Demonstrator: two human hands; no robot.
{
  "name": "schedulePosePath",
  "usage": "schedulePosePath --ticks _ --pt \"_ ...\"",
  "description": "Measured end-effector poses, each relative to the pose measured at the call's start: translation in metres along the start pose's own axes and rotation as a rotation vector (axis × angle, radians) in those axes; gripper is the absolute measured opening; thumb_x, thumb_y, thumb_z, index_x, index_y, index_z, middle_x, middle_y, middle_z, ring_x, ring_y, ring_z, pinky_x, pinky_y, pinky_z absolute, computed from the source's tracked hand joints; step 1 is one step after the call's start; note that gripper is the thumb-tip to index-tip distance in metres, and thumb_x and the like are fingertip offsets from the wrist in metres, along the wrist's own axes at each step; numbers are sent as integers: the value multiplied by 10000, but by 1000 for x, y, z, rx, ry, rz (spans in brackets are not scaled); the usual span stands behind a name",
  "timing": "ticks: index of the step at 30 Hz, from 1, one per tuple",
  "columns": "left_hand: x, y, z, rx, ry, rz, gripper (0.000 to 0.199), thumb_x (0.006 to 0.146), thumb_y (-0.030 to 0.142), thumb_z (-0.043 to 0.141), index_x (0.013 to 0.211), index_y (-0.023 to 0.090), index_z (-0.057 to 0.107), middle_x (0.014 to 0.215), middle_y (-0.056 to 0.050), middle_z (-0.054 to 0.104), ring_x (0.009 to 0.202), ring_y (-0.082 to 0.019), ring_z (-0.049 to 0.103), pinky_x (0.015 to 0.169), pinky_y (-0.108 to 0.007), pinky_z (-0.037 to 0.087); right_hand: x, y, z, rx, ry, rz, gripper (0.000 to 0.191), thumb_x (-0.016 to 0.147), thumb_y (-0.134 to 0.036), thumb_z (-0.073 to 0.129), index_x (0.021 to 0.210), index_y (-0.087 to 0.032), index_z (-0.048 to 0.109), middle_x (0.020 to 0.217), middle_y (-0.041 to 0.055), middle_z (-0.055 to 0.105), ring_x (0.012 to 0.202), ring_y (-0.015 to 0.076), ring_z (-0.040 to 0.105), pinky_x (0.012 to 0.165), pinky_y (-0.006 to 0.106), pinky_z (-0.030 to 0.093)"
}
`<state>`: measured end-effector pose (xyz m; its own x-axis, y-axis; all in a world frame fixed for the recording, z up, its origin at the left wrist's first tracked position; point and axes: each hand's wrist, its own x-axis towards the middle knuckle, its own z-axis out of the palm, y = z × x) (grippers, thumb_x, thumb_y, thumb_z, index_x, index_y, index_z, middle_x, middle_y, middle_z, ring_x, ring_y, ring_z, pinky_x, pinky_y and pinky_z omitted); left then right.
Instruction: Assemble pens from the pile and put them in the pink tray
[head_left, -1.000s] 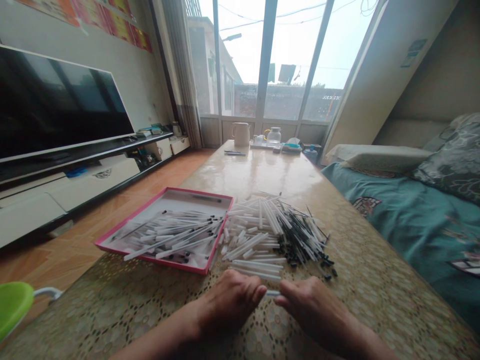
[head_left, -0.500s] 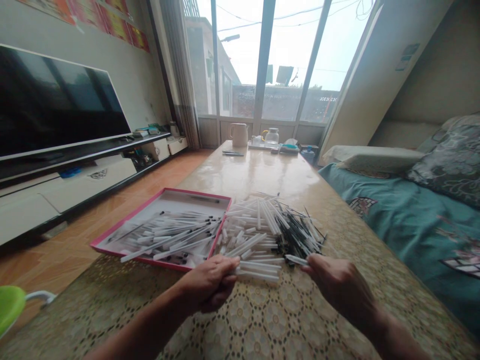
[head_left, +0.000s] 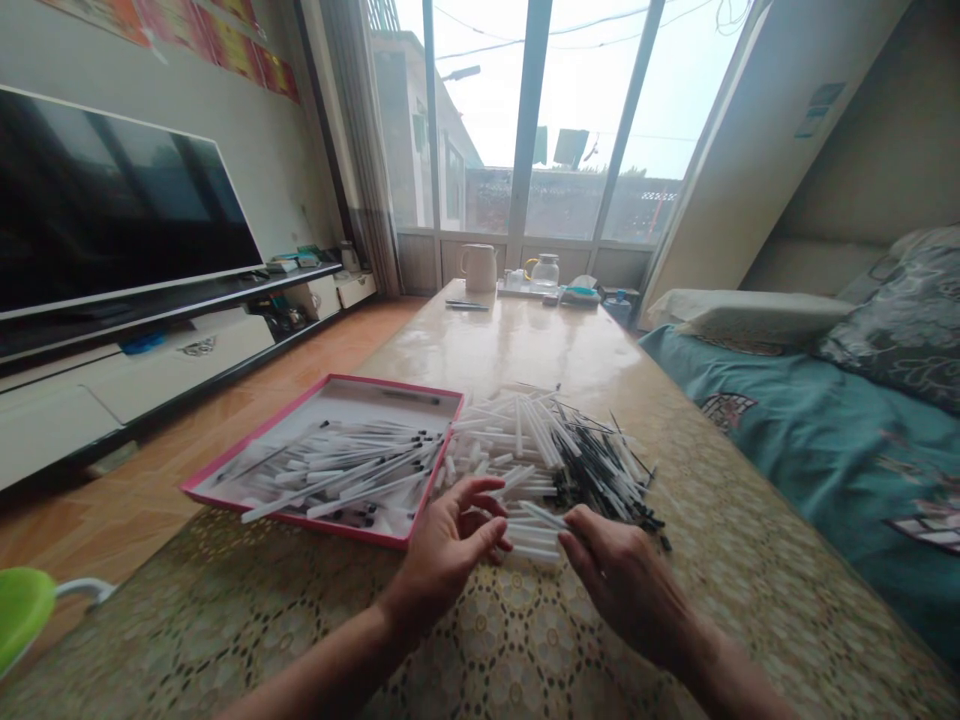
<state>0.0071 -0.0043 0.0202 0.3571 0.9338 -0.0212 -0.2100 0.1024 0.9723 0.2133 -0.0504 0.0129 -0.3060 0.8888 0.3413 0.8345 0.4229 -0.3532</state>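
Note:
On the patterned table [head_left: 555,640] lies a pile of white tubes [head_left: 536,425], with dark refills [head_left: 592,460] heaped at its right side. My right hand [head_left: 619,575] pinches a white pen tube [head_left: 546,515] that points up and left. Just left of it, my left hand [head_left: 457,545] has its fingers apart and curved, with nothing visibly held. Several loose white tubes [head_left: 536,550] lie between the two hands. At the left, a pink-rimmed tray [head_left: 259,433] holds many white pens with dark ends, two of them jutting over its front rim.
At the table's far end are a beige kettle [head_left: 480,268], a glass pot [head_left: 545,273] and a tissue pack [head_left: 581,290]. A teal-covered sofa [head_left: 795,440] runs along the right, and a green stool [head_left: 26,612] is at the lower left.
My right hand has moved left with the white tube, closer to my left hand. My left hand has opened its fingers and shifted slightly right. Some dark refills now stick out lower right of the heap.

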Motion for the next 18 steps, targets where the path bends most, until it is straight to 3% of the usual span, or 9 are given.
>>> schedulePosePath --ticks 3,6,9,11,15,18 --pt "-5 -13 8 -146 -163 -150 401 650 297 778 980 160 595 717 1 623 580 -134 621 503 -223 464 0 -5 7 24 -37 -62 230 965 -254 348 794 -196 491 694 10 595 589 131 563 554 234 346" --pt "-8 -22 15 -240 -218 -214 380 632 321 796 915 136 622 611 6 630 486 -104 577 472 -206 447 0 -10 12 84 -63 -108 211 967 -249 352 872 -193 532 727 12 620 612 132 579 551 229 352" --pt "-8 -24 14 -278 -189 -199 306 672 323 774 855 109 654 591 -10 638 484 -88 562 465 -188 439 0 -12 9 197 -70 -105 200 961 -292 385 1002 -202 559 810 23 650 696 142 613 607 231 394" --pt "-7 -23 11 -316 -130 -186 279 679 313 773 830 108 661 614 -18 649 513 -93 581 469 -180 436 -1 -10 2 310 -54 -5 243 965 -341 371 1013 -203 565 796 18 643 699 140 610 623 231 414" --pt "-4 -22 3 -395 9 -187 262 648 278 801 799 117 659 633 -9 654 531 -89 596 492 -173 439 -5 3 -9 520 -22 245 438 977 -430 273 675 -193 486 554 -32 482 495 102 480 488 207 371" --pt "-3 -22 1 -406 29 -188 243 653 259 799 800 119 665 648 -9 657 553 -88 604 513 -172 450 -7 10 -9 607 -78 285 455 953 -489 309 624 -197 426 526 -46 422 475 94 418 460 204 332"
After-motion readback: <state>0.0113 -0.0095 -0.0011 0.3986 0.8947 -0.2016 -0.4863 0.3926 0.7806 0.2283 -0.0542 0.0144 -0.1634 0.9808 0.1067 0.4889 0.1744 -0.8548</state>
